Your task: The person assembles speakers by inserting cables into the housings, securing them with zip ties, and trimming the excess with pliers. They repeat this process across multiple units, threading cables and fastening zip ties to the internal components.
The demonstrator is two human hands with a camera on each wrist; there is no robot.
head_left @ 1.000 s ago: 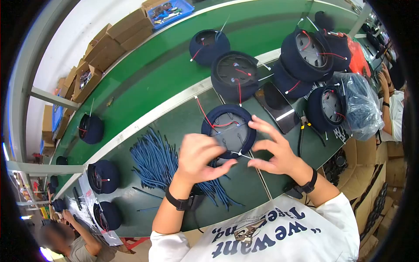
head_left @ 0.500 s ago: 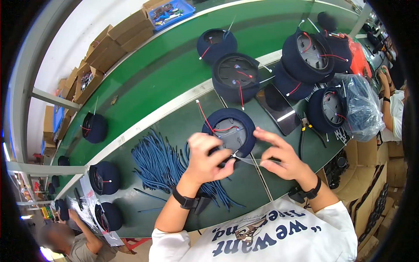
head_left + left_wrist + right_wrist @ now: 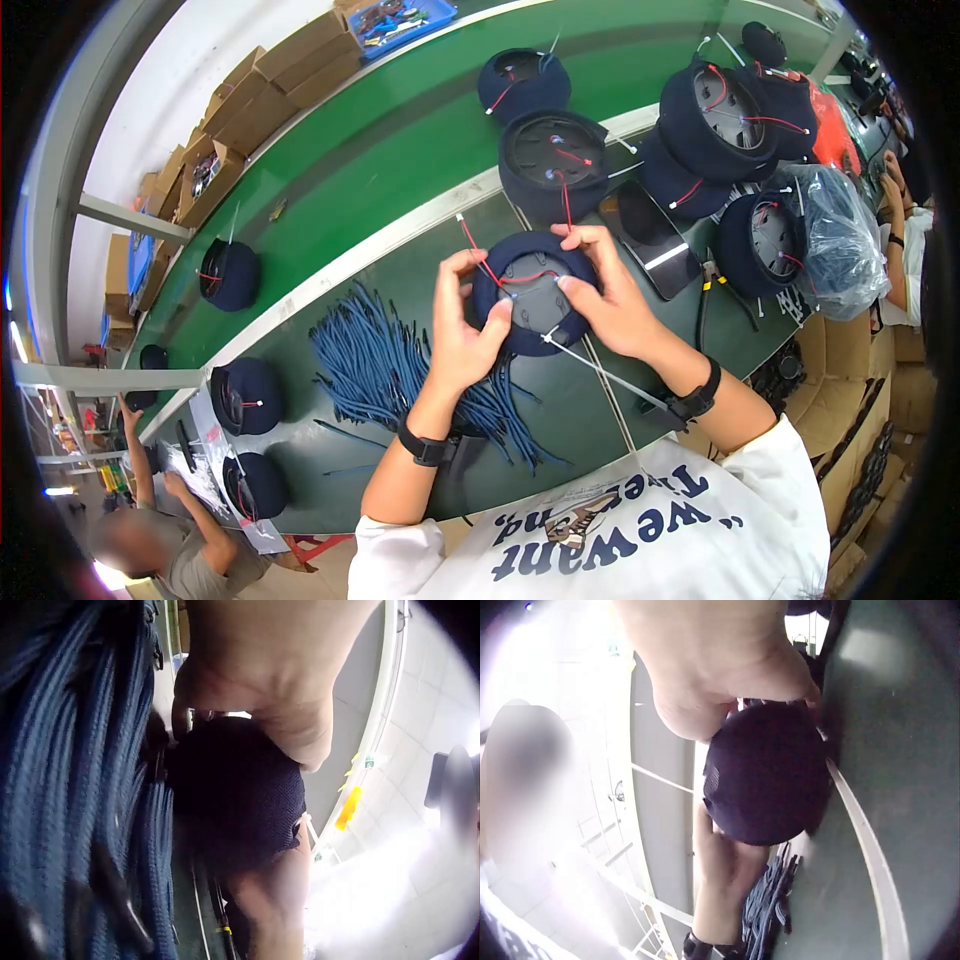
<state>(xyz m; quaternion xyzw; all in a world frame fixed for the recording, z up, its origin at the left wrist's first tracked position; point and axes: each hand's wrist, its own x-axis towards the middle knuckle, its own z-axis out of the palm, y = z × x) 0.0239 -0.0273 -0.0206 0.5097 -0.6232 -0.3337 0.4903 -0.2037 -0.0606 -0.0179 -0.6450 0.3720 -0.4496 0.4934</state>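
A round navy fabric-covered unit (image 3: pixel 530 318) with a grey ribbed plastic face upward is gripped from both sides. My left hand (image 3: pixel 463 330) holds its left rim, thumb on the face; my right hand (image 3: pixel 618 305) holds the right rim, thumb likewise on the face. Red wires (image 3: pixel 470 236) run from the face, one lead sticking out past the far-left edge. A white cable tie (image 3: pixel 605 373) is looped at the near rim, its long tail pointing toward me. In the right wrist view the fabric side (image 3: pixel 769 776) bulges between the hands, the tie tail (image 3: pixel 870 851) beside it.
Blue cords (image 3: pixel 365 360) lie piled left of the unit. To the right are a dark phone (image 3: pixel 650 240), pliers (image 3: pixel 706 290) and a clear plastic bag (image 3: pixel 835 245). Similar units (image 3: pixel 553 165) stand beyond, along a green conveyor belt (image 3: pixel 350 190). Another person (image 3: pixel 170 540) works at far left.
Both hands were at the near rim, with the cable tie stretched between them. They have let go of the tail and moved up to grip the unit's two sides.
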